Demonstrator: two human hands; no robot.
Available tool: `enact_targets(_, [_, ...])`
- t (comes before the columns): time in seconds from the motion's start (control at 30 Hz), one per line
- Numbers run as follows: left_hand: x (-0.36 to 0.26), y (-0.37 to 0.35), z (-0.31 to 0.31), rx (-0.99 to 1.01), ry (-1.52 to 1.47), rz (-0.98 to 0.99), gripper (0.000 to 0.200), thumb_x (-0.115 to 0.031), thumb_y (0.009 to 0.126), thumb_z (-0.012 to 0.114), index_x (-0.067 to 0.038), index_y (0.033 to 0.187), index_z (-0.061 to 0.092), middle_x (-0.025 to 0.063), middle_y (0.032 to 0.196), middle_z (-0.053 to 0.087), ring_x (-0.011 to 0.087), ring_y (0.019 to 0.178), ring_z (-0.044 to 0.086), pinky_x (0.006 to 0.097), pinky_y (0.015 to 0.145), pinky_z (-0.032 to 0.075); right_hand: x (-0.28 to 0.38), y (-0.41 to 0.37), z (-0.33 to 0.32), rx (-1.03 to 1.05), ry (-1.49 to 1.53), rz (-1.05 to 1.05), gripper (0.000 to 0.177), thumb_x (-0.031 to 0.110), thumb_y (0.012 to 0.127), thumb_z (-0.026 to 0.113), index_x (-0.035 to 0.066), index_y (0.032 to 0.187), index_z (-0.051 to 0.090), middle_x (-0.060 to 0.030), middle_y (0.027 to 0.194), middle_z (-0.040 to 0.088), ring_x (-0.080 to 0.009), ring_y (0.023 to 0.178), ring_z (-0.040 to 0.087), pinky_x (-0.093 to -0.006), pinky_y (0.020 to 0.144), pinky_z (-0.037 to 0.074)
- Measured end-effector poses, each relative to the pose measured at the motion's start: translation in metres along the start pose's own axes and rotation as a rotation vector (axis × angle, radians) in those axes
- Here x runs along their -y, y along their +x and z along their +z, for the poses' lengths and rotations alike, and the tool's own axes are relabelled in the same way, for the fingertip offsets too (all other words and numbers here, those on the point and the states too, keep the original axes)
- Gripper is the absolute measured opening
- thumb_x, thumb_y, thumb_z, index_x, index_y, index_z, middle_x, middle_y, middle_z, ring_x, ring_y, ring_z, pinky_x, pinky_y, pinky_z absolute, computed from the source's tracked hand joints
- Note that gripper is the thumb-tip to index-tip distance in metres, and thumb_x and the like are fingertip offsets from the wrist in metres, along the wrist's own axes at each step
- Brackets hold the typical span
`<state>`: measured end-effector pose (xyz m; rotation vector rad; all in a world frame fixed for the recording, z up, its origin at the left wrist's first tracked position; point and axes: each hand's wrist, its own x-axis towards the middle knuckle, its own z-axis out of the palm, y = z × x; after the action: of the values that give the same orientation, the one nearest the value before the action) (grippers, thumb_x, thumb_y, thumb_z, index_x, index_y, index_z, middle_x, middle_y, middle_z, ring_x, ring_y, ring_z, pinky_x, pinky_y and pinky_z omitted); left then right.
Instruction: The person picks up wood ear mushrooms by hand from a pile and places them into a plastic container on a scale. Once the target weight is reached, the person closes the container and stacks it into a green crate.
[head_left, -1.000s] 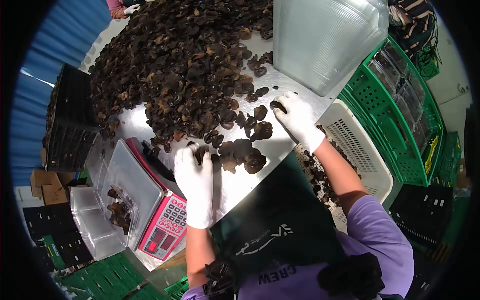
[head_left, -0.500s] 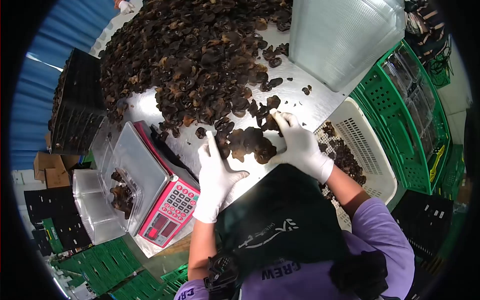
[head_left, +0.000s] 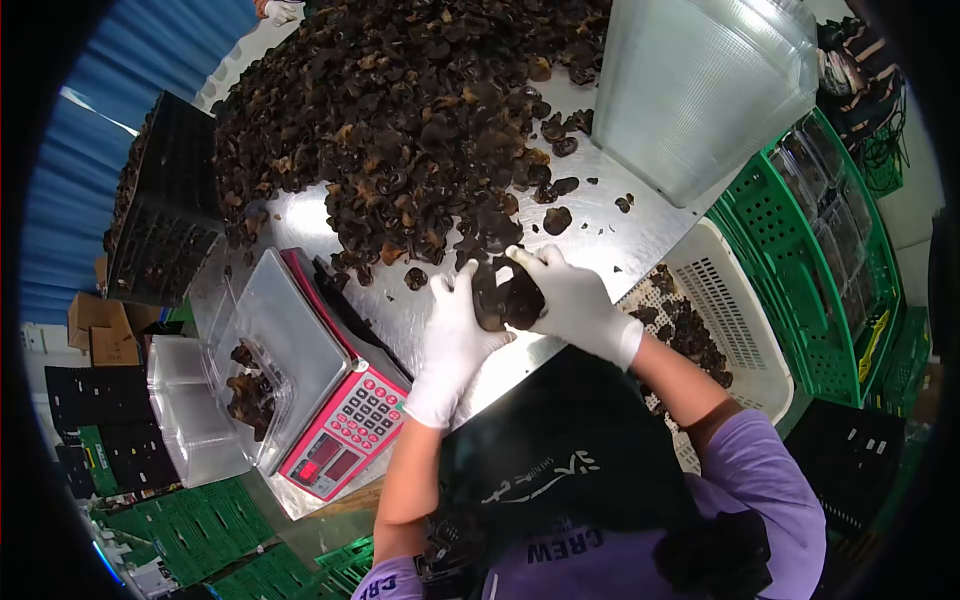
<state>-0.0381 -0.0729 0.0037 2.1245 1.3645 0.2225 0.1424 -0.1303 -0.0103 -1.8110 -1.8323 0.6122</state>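
Dark brown wood ear mushrooms (head_left: 508,297) are gathered between my two white-gloved hands, close to the table's near edge. On their left side, my left hand (head_left: 452,345) is closed against them with thumb and fingers. My right hand (head_left: 572,302) grips them from the right, its fingers curled over the top. Just beyond my fingertips, the large heap of wood ear mushrooms (head_left: 420,140) spreads over the metal table (head_left: 640,225). A few loose pieces lie around the heap's edge.
To the left sits a red-and-white digital scale (head_left: 345,425), beside a clear plastic box (head_left: 190,415) near some mushrooms. Stacked clear containers (head_left: 700,90) stand at the back right. A white basket (head_left: 765,345) holds mushrooms; beyond it is a green crate (head_left: 805,235). Another person's gloved hand (head_left: 280,12) shows far back.
Both hands have come closer together, squeezing the spread mushrooms into a compact bunch. The view has shifted slightly, moving the table and scale a little right and down.
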Motion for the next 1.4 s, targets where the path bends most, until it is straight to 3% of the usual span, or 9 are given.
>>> enact_targets(0.23, [0.007, -0.002, 0.006, -0.041, -0.047, 0.026, 0.093, -0.018, 0.054, 0.090, -0.008, 0.133, 0.042, 0.0181, 0.119, 0.041, 0.0362, 0.107, 0.053, 0.0398, 0.093, 0.051, 0.010, 0.007, -0.005, 0.102, -0.004, 0.113, 0.094, 0.011, 0.064, 0.076, 0.011, 0.148, 0.035, -0.0183, 0.114, 0.053, -0.0355, 0.085, 0.065, -0.0400, 0.072, 0.055])
enact_targets(0.4, [0.017, 0.017, 0.027, -0.180, -0.122, 0.192, 0.066, -0.012, 0.058, 0.085, -0.005, 0.115, 0.052, 0.0166, 0.108, 0.053, 0.0358, 0.099, 0.058, 0.0398, 0.087, 0.051, 0.000, 0.020, 0.011, -0.045, 0.094, -0.121, 0.056, 0.010, 0.066, 0.073, 0.007, 0.120, 0.058, -0.0156, 0.105, 0.061, -0.0344, 0.085, 0.066, -0.0400, 0.072, 0.055])
enact_targets(0.47, [0.017, 0.012, 0.025, -0.255, -0.204, 0.310, 0.051, -0.006, 0.060, 0.080, -0.006, 0.106, 0.057, 0.0171, 0.100, 0.059, 0.0352, 0.096, 0.059, 0.0397, 0.082, 0.051, 0.001, 0.016, 0.013, -0.059, 0.146, -0.110, 0.059, 0.007, 0.064, 0.074, 0.008, 0.121, 0.059, -0.0158, 0.106, 0.061, -0.0336, 0.090, 0.065, -0.0389, 0.077, 0.054])
enact_targets(0.6, [0.000, -0.006, 0.019, -0.312, -0.228, 0.120, 0.039, -0.010, 0.068, 0.073, -0.008, 0.104, 0.059, 0.0159, 0.102, 0.058, 0.0373, 0.097, 0.059, 0.0444, 0.081, 0.049, 0.018, 0.015, 0.012, -0.031, 0.347, -0.123, 0.053, -0.005, 0.063, 0.071, 0.006, 0.114, 0.061, -0.0145, 0.105, 0.062, -0.0309, 0.097, 0.064, -0.0353, 0.085, 0.052])
enact_targets(0.77, [0.006, -0.034, -0.030, -0.278, -0.325, 0.040, 0.044, -0.007, 0.071, 0.073, -0.005, 0.111, 0.054, 0.0158, 0.107, 0.052, 0.0364, 0.099, 0.058, 0.0439, 0.081, 0.049, 0.074, 0.027, 0.000, 0.024, 0.313, -0.233, 0.050, -0.009, 0.066, 0.065, 0.005, 0.114, 0.061, -0.0134, 0.104, 0.060, -0.0300, 0.096, 0.064, -0.0327, 0.083, 0.052])
enact_targets(0.93, [0.026, -0.091, -0.125, -0.627, -0.168, 0.092, 0.049, 0.004, 0.063, 0.075, -0.004, 0.108, 0.056, 0.0147, 0.104, 0.054, 0.0345, 0.092, 0.061, 0.0374, 0.081, 0.051, 0.171, 0.062, -0.005, 0.144, 0.400, -0.564, 0.065, -0.008, 0.061, 0.069, 0.009, 0.123, 0.055, -0.0138, 0.106, 0.056, -0.0340, 0.101, 0.061, -0.0373, 0.083, 0.052])
enact_targets(1.1, [0.081, -0.140, -0.192, -0.862, -0.025, -0.044, 0.049, -0.002, 0.060, 0.081, -0.003, 0.103, 0.057, 0.0094, 0.095, 0.055, 0.0218, 0.088, 0.060, 0.0308, 0.080, 0.050, 0.269, 0.102, 0.044, 0.308, 0.457, -0.647, 0.049, 0.003, 0.068, 0.066, 0.005, 0.117, 0.057, -0.0174, 0.108, 0.058, -0.0354, 0.101, 0.061, -0.0388, 0.087, 0.050])
enact_targets(1.3, [0.154, -0.157, -0.209, -0.694, 0.012, -0.223, 0.053, -0.010, 0.059, 0.085, -0.002, 0.104, 0.058, 0.0128, 0.101, 0.054, 0.0287, 0.093, 0.059, 0.0350, 0.086, 0.049, 0.307, 0.121, 0.095, 0.402, 0.130, -0.647, 0.057, 0.016, 0.070, 0.074, 0.007, 0.123, 0.056, -0.0175, 0.113, 0.057, -0.0368, 0.094, 0.064, -0.0426, 0.083, 0.052])
enact_targets(1.4, [0.162, -0.165, -0.208, -0.727, 0.113, -0.232, 0.069, -0.017, 0.055, 0.089, -0.004, 0.114, 0.056, 0.0178, 0.122, 0.048, 0.0341, 0.112, 0.054, 0.0385, 0.096, 0.047, 0.303, 0.112, 0.085, 0.235, -0.015, -0.678, 0.073, 0.012, 0.068, 0.077, 0.007, 0.135, 0.048, -0.0164, 0.117, 0.055, -0.0334, 0.087, 0.067, -0.0403, 0.074, 0.055])
